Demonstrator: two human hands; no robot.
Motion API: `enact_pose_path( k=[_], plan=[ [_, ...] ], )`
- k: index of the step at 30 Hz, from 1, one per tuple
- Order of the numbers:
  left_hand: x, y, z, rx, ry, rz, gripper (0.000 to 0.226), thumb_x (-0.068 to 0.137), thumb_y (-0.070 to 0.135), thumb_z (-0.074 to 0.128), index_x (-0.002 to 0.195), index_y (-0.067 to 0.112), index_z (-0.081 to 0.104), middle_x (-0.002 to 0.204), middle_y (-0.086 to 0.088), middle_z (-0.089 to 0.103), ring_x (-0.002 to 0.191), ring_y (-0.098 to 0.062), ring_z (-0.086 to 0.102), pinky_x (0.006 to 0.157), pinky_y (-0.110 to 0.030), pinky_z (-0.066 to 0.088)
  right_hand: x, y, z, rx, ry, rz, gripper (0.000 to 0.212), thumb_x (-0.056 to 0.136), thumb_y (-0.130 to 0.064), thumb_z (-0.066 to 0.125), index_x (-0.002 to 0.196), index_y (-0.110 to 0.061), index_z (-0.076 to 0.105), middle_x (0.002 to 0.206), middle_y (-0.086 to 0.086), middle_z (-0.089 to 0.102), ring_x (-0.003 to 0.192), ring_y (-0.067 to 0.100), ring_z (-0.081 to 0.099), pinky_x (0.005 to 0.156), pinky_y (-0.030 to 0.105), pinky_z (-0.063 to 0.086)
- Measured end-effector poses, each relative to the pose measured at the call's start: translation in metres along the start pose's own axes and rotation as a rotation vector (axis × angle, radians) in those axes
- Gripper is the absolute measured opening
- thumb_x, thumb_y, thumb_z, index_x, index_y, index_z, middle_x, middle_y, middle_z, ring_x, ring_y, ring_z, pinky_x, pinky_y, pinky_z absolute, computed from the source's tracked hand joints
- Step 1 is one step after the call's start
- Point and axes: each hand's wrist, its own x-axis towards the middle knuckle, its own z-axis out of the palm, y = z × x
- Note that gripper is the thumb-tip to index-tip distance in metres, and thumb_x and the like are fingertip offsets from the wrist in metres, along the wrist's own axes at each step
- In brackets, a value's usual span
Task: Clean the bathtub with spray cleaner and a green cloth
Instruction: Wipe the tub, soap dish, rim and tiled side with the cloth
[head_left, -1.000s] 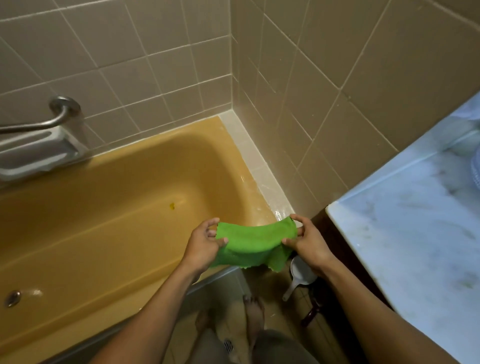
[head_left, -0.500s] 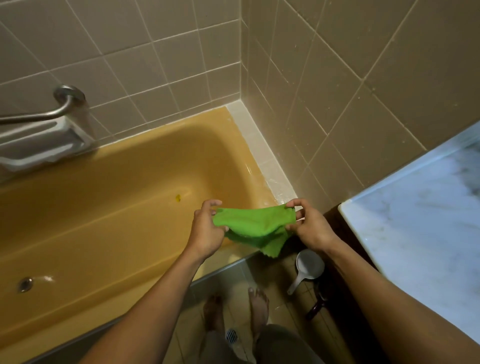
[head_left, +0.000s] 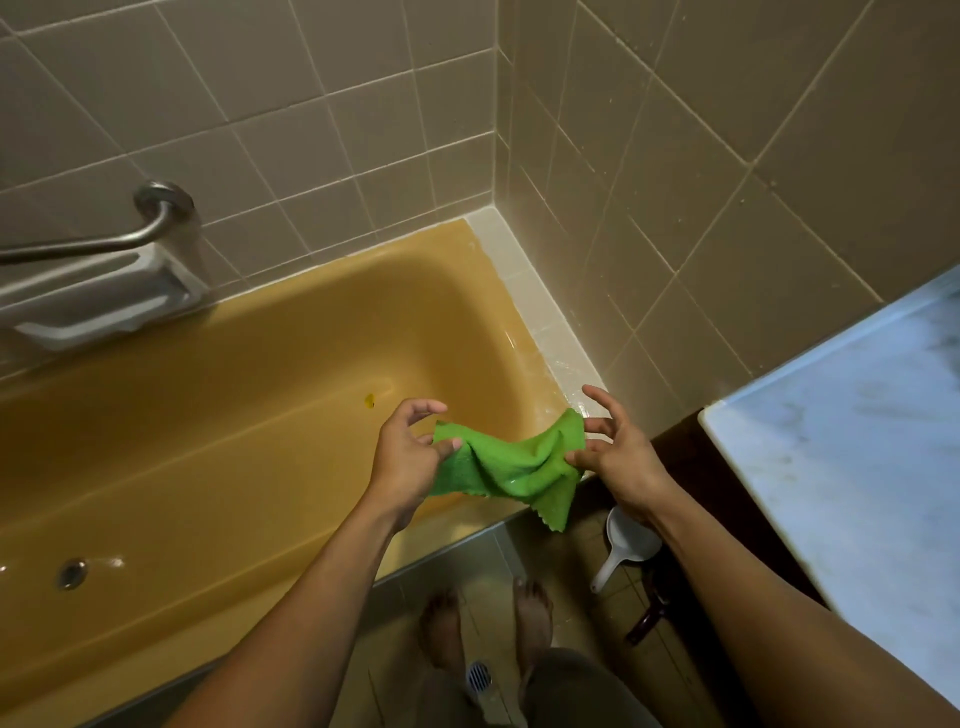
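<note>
Between left hand (head_left: 402, 457) and right hand (head_left: 621, 460), cloth (head_left: 511, 465), over the near rim of the bathtub (head_left: 208, 441). Behind it, on the wall: grab bar (head_left: 104, 241) just above soap dish (head_left: 104, 304). To the right, counter (head_left: 857, 415); below (on the floor, beside the feet), scoop (head_left: 626, 540).

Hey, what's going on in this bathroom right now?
A barefoot person stands beside the yellow bathtub, holding a green cloth above its near corner. The left hand pinches one end and the right hand pinches the other, so the cloth hangs bunched between them. No spray bottle is in view.
</note>
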Motion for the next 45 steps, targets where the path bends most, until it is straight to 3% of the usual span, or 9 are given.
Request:
enact_pose_path(
  k=[8, 11, 15, 18, 22, 30, 33, 36, 45],
  plan=[
    [-0.002, -0.007, -0.017, 0.333, -0.024, 0.028, 0.033, 0.090, -0.003, 0.071, 0.096, 0.028, 0.062, 0.124, 0.006, 0.063, 0.092, -0.019, 0.059, 0.079, -0.031, 0.046, -0.002, -0.003, 0.012, -0.246, 0.120, 0.022, 0.063, 0.098, 0.001, 0.061, 0.146, -0.033, 0.040, 0.111, 0.009, 0.061, 0.102, 0.020, 0.066, 0.073, 0.018, 0.047],
    [-0.008, 0.001, -0.023, 0.369, -0.176, 0.045, 0.034, 0.088, 0.000, 0.070, 0.097, 0.033, 0.065, 0.112, 0.001, 0.066, 0.077, -0.021, 0.060, 0.069, -0.032, 0.049, -0.004, -0.015, 0.016, -0.320, 0.097, 0.021, 0.063, 0.098, 0.003, 0.057, 0.148, -0.030, 0.038, 0.105, 0.006, 0.059, 0.097, 0.023, 0.064, 0.083, 0.034, 0.056],
    [-0.024, 0.008, -0.029, 0.739, -0.416, 0.215, 0.052, 0.079, 0.014, 0.085, 0.121, 0.034, 0.063, 0.135, 0.007, 0.053, 0.119, -0.022, 0.048, 0.103, -0.031, 0.042, -0.017, -0.035, 0.013, -0.228, -0.169, 0.075, 0.075, 0.087, 0.002, 0.074, 0.149, -0.026, 0.042, 0.113, 0.015, 0.057, 0.101, 0.031, 0.064, 0.098, 0.046, 0.055],
    [-0.036, 0.010, -0.032, 1.085, -0.428, 0.436, 0.062, 0.087, 0.014, 0.076, 0.142, 0.029, 0.052, 0.139, 0.009, 0.050, 0.120, -0.021, 0.035, 0.108, -0.034, 0.036, -0.030, -0.047, 0.017, -0.745, -0.314, -0.004, 0.085, 0.078, -0.020, 0.088, 0.148, -0.032, 0.041, 0.123, 0.006, 0.044, 0.108, 0.023, 0.053, 0.096, 0.029, 0.050],
    [-0.036, 0.014, -0.041, 1.236, -0.363, 0.513, 0.030, 0.093, 0.013, 0.063, 0.118, 0.028, 0.068, 0.100, -0.002, 0.062, 0.106, -0.024, 0.048, 0.087, -0.037, 0.047, -0.040, -0.034, 0.023, -1.169, -0.211, -0.243, 0.035, 0.092, -0.032, 0.074, 0.125, -0.023, 0.065, 0.110, -0.002, 0.033, 0.093, 0.011, 0.044, 0.078, 0.016, 0.032],
    [-0.014, -0.002, -0.043, 1.168, -0.279, 0.618, 0.019, 0.094, 0.025, 0.066, 0.111, 0.032, 0.069, 0.103, 0.013, 0.067, 0.110, -0.016, 0.047, 0.091, -0.034, 0.032, -0.050, -0.010, 0.016, -1.404, 0.013, -0.374, 0.031, 0.098, -0.047, 0.058, 0.123, -0.033, 0.069, 0.147, 0.001, 0.046, 0.125, 0.024, 0.047, 0.094, 0.039, 0.047],
    [-0.003, -0.012, -0.038, 1.036, -0.309, 0.591, 0.021, 0.091, 0.020, 0.070, 0.108, 0.031, 0.071, 0.108, 0.010, 0.067, 0.117, -0.015, 0.053, 0.099, -0.033, 0.035, -0.052, 0.005, 0.006, -1.300, 0.088, -0.307, 0.027, 0.099, -0.050, 0.049, 0.118, -0.040, 0.066, 0.121, -0.016, 0.066, 0.117, 0.015, 0.056, 0.096, 0.042, 0.042],
    [0.004, -0.019, -0.024, 0.836, -0.414, 0.491, 0.021, 0.089, 0.011, 0.069, 0.099, 0.029, 0.072, 0.091, 0.010, 0.067, 0.098, -0.020, 0.063, 0.079, -0.031, 0.046, -0.059, 0.025, -0.004, -1.058, 0.189, -0.200, 0.029, 0.097, -0.051, 0.049, 0.116, -0.037, 0.066, 0.091, -0.020, 0.069, 0.082, 0.004, 0.066, 0.082, 0.040, 0.055],
    [0.046, -0.051, 0.041, 0.511, -0.502, 0.320, 0.020, 0.090, 0.010, 0.076, 0.096, 0.030, 0.075, 0.092, 0.006, 0.076, 0.087, -0.009, 0.069, 0.074, -0.024, 0.054, -0.049, 0.088, -0.031, -0.384, 0.587, 0.094, 0.018, 0.088, -0.029, 0.079, 0.101, -0.024, 0.067, 0.087, -0.009, 0.064, 0.080, 0.005, 0.061, 0.061, 0.014, 0.044]
  ],
)
